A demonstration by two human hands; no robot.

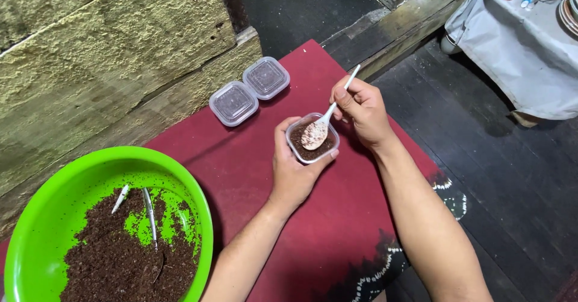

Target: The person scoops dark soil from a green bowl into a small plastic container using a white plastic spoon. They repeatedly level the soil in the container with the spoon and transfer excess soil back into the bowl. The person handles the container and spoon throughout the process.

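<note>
left hand [293,172]: fingers wrapping around small clear tub [312,138], holding it steady above red cloth [337,218], probably for spooning.
right hand [361,106]: fingers pinching white spoon [328,114] handle.
spoon axis: handle pointing 1 o'clock, bowl lying in tub at 7 o'clock.
tub: frame centre, holding brown soil.
green bowl [36,218]: sitting at 8 o'clock.
</note>
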